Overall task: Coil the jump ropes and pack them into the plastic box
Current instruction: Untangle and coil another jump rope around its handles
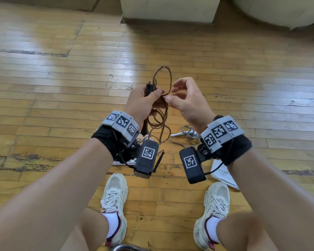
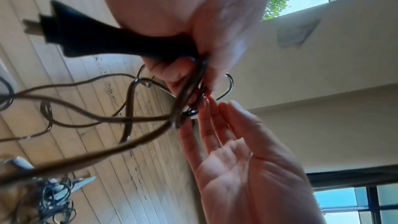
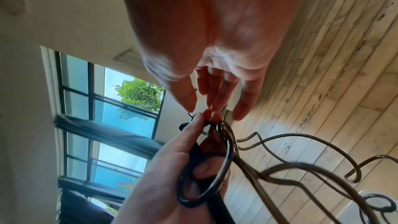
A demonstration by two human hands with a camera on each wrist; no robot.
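Currently our left hand (image 1: pixel 143 102) grips the brown jump rope (image 1: pixel 161 113) coils and black handle (image 1: pixel 149 89); right hand (image 1: pixel 187 100) fingers spread, loose. Risk: hanging loops tangle or slip out.

Black wrist wraps (image 1: pixel 105 140), grey tag-marked bands (image 1: pixel 122 122), cream sneakers (image 1: pixel 114 201), white socks (image 1: pixel 112 223)

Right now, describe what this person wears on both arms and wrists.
Both forearms are bare, no sleeves. Each wrist carries a black wrap topped by a band of grey blocks printed with black-and-white square markers. A black camera box with its own marker hangs under each wrist, joined by thin black cables. The left hand and right hand wear no gloves or rings.
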